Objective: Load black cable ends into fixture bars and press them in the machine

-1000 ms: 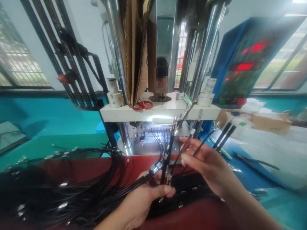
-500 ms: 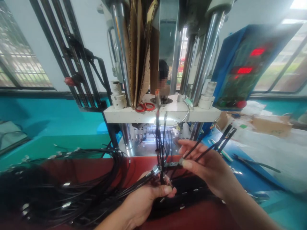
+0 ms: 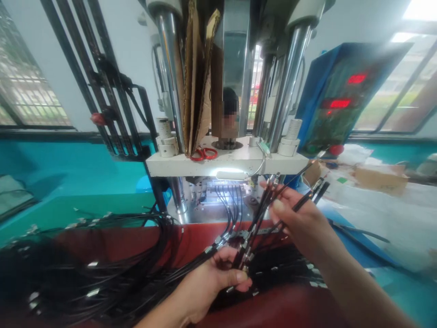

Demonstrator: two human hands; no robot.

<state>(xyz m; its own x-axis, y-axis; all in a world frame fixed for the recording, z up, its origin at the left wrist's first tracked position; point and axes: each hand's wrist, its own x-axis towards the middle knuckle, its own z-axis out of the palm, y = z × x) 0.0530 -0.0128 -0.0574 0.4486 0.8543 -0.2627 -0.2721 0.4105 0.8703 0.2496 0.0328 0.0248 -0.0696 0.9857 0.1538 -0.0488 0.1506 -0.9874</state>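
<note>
While your left hand [image 3: 220,275] pinches the lower part of the cables [image 3: 257,222] between thumb and fingers, let it act as the anchor; a firm, steady hold there should stop the metal fittings [image 3: 245,243] from slipping out of line. Your right hand [image 3: 303,221] is curled on the upper part of the same cables, thumb against fingers, and a few black ends [image 3: 303,202] show just beyond it to the right; whether all of those are in its grip, I cannot tell. The cables slant up to the right between your hands, above the red surface [image 3: 201,232] and in front of the press [image 3: 191,167]. Work the strands lightly with the right fingertips, easing them apart rather than tugging, since the fittings look likely to catch on one another. Mind the thin leads [image 3: 236,205] that run down from the lit plate [image 3: 213,197], just left of the cables; a wide sweep could snag them. The dark heap [image 3: 112,291] to your left would probably tangle easily too, so small wrist movements seem best.
</note>
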